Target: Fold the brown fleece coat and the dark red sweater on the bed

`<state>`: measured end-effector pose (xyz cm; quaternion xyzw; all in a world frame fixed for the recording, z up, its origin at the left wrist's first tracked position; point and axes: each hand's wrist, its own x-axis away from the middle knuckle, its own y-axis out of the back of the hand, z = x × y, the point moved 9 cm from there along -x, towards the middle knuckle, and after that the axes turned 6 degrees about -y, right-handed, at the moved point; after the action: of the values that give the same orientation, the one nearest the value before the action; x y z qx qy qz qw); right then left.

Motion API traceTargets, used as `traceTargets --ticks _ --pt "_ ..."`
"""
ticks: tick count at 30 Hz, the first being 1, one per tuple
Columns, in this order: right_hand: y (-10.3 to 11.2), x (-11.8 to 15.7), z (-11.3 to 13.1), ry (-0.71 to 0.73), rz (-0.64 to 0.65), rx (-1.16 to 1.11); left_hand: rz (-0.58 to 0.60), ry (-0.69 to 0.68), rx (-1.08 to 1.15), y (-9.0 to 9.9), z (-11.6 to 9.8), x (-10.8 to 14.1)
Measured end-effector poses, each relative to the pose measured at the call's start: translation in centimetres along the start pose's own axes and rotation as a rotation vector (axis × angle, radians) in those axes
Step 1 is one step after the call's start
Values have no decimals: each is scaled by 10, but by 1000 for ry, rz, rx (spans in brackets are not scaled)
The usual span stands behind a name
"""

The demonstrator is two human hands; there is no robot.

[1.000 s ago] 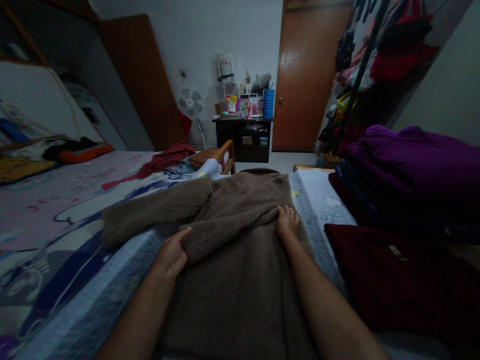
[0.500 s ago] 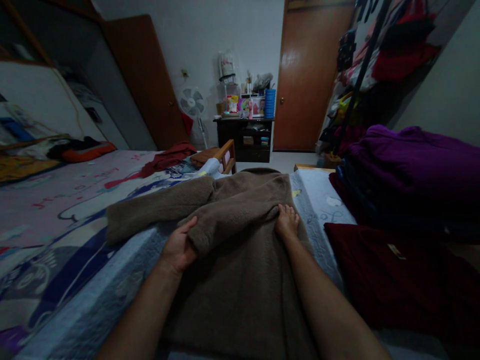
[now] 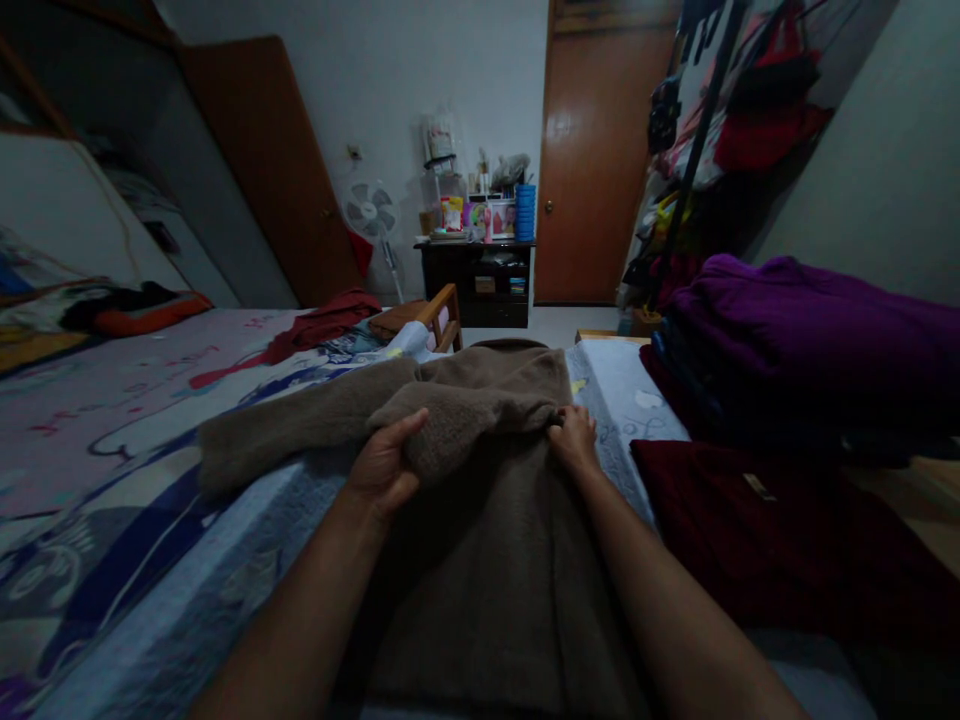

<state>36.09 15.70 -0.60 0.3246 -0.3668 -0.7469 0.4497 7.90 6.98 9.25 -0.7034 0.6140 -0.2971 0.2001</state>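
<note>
A brown fuzzy sweater (image 3: 480, 590) lies spread in front of me, its hem toward me and its collar at the far end. One sleeve (image 3: 292, 415) stretches out to the left over the bed. The other sleeve (image 3: 465, 420) is laid across the body. My left hand (image 3: 386, 465) grips that sleeve's cuff end, thumb on top and fingers underneath. At the sweater's right side, my right hand (image 3: 576, 437) is closed on bunched fabric of the same sleeve. Its fingertips are partly hidden by the cloth.
A folded dark red garment (image 3: 780, 540) lies to the right, below a stack topped with purple cloth (image 3: 817, 310). Pale blue quilted bedding (image 3: 202, 570) is under the sweater. A patterned sheet (image 3: 165, 400) covers the left. Beyond are a wooden rail (image 3: 450, 315), a fan and a dark cabinet (image 3: 476, 285).
My left hand has moved right and slightly up with the cuff, so the sleeve bunches shorter. My right hand's fingers have curled in on the fabric. The view has shifted a little right.
</note>
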Motion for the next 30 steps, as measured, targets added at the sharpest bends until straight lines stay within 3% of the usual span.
traceTargets --ticks 4,11,20,23,30 --pt "-7 15 7 99 60 67 -90 19 13 9 6 1" --pt "-20 31 15 207 149 243 -165 -36 109 47 3 -9" --pt "-22 20 -2 74 98 66 -215 21 75 71 18 2" --pt "-26 19 -4 58 120 87 -175 67 79 71 27 8" --pt "-26 16 -7 52 124 36 58 156 91 49 53 37"
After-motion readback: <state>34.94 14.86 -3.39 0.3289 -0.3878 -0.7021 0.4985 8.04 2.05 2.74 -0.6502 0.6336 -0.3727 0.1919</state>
